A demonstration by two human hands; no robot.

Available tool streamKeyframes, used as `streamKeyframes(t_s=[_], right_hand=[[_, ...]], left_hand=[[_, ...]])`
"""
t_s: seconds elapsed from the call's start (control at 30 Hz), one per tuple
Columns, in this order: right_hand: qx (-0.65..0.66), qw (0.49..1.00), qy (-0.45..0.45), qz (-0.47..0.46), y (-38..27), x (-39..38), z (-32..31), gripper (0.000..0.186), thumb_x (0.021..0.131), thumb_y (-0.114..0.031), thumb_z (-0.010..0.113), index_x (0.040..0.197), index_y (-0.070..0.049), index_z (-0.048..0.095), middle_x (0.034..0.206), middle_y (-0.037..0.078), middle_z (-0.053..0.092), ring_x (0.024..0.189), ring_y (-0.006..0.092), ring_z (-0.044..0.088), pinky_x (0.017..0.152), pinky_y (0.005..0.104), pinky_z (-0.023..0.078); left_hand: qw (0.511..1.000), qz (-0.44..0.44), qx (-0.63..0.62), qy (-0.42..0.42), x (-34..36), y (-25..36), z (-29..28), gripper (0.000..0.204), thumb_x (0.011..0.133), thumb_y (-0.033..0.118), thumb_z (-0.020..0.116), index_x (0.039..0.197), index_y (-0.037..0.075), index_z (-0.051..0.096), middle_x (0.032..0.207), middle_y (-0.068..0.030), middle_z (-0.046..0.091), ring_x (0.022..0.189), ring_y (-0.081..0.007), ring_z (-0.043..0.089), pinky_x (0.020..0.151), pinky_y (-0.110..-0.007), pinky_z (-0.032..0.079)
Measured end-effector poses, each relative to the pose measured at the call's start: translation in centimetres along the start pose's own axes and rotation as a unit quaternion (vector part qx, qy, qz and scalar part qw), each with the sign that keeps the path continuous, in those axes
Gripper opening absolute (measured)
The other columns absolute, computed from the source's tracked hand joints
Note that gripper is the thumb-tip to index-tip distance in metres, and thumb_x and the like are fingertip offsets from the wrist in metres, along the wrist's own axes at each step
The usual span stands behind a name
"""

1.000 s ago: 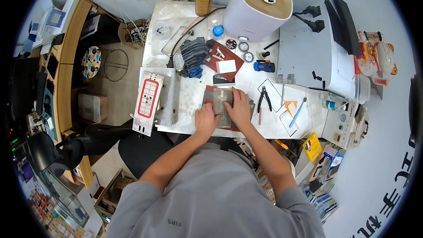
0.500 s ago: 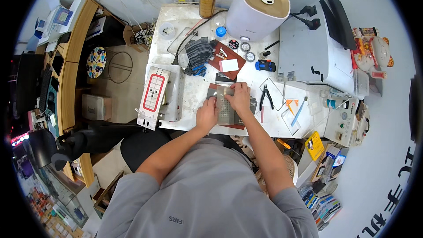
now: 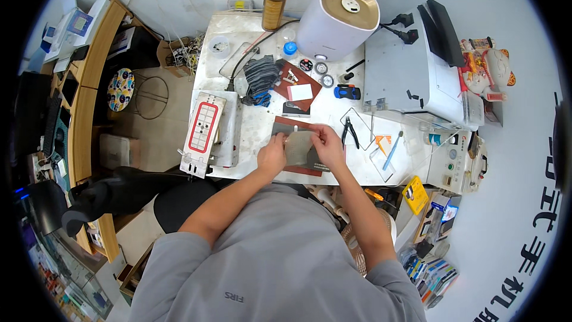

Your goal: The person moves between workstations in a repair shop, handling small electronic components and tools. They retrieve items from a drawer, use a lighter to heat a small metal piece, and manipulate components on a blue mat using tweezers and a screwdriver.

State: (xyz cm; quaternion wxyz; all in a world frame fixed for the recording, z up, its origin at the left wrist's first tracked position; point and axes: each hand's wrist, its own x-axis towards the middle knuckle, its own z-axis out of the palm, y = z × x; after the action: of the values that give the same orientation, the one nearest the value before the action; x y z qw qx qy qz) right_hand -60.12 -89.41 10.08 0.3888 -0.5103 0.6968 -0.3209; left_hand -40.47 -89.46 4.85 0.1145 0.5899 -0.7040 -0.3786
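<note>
Over the near middle of the white table, both my hands hold a thin grey metal sheet [image 3: 299, 148], raised and slightly bowed. The closed fingers of my left hand [image 3: 273, 155] pinch its left edge. My right hand [image 3: 329, 148] is closed on the upper right edge. Beneath lies a reddish-brown mat [image 3: 292, 122] with a dark flat piece [image 3: 282, 129] on it, largely covered by the sheet and hands. A dark flat object [image 3: 295, 110] lies just beyond the mat. Black-handled pliers [image 3: 350, 132] rest to the right of my right hand.
To the left stands a white device with a red-outlined plate [image 3: 204, 127]. Beyond my hands are a striped grey glove [image 3: 260, 77], a second brown mat [image 3: 314, 76] and a white humidifier-like appliance [image 3: 336, 21]. A blue brush [image 3: 393, 152] and large grey machine [image 3: 396, 68] are rightward.
The sheet, flatter and showing rows of small marks before, is now tilted and bowed. My hands have shifted around its edges. The whole view has moved slightly.
</note>
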Motion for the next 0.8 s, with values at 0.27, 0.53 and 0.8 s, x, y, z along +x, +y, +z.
streamKeyframes(t_s=[0.27,0.53,0.8], right_hand=[[0.267,0.957,0.020,0.111,-8.4,-5.1,-6.4,0.019,0.104,-0.012,0.056,0.118,-0.001,0.064,0.102,0.006,0.070,0.082,0.0110,0.065,0.061,0.0260,0.057],[0.186,0.980,-0.034,0.070,-15.5,-5.9,-5.6,0.018,0.102,-0.011,0.061,0.113,0.002,0.066,0.094,0.007,0.073,0.076,0.0099,0.066,0.061,0.0247,0.055],[0.217,0.974,-0.062,-0.021,-19.9,-4.0,1.5,0.015,0.098,-0.011,0.069,0.105,0.002,0.070,0.087,0.002,0.072,0.075,0.0055,0.063,0.064,0.0218,0.050]], left_hand=[[0.996,0.069,0.061,0.007,-0.4,-0.3,0.6,0.046,0.092,0.019,0.065,0.132,0.004,0.048,0.109,-0.0175,0.062,0.091,-0.0385,0.068,0.076,-0.049,0.056],[0.845,0.007,-0.530,-0.070,-0.5,3.3,-8.2,0.038,0.103,0.024,0.063,0.134,0.002,0.060,0.124,-0.0112,0.066,0.107,-0.0224,0.066,0.093,-0.038,0.054],[0.844,0.000,-0.510,-0.163,-12.0,-1.7,-18.1,0.019,0.102,0.017,0.064,0.114,0.002,0.065,0.100,-0.0003,0.069,0.090,-0.0070,0.064,0.081,-0.027,0.054]])
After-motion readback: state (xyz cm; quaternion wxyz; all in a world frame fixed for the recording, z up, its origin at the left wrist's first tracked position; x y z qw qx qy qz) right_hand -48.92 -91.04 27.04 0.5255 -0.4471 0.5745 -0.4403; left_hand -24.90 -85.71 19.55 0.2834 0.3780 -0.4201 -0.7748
